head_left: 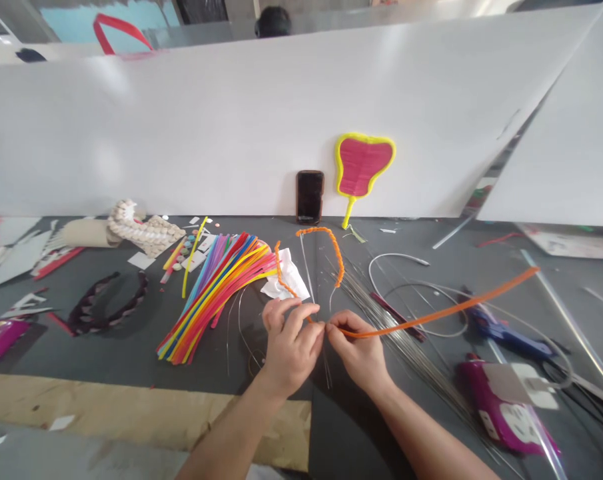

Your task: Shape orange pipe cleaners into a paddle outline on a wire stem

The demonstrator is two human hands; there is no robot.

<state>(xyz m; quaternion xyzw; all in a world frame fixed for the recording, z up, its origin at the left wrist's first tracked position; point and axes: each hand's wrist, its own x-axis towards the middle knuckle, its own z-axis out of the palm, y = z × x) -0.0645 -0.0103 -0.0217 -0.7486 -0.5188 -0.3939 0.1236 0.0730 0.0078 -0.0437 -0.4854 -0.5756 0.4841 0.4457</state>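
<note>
Forearms [241, 427]: bare, reaching from the bottom edge over the grey bench [136, 360].
Far left: a purple block [4, 341], with a dark headband [86, 310] near it.
Bundle: many-coloured pipe cleaners [214, 300], fanned out beside the hands.
Left hand [291, 347]: thumb and fingertips pinched together at the near end of a wire frame [339, 260], partly wrapped in orange, its loop extending away.
White panel: an upright phone [310, 197] and a yellow-rimmed red fan [364, 167] against it.
Right hand [361, 353]: thumb and forefinger clamped on an orange strip [431, 323], its free end sweeping right; both hands' fingertips nearly meet.
Far right: loose wires [406, 357], then a blue glue gun [511, 339].
</note>
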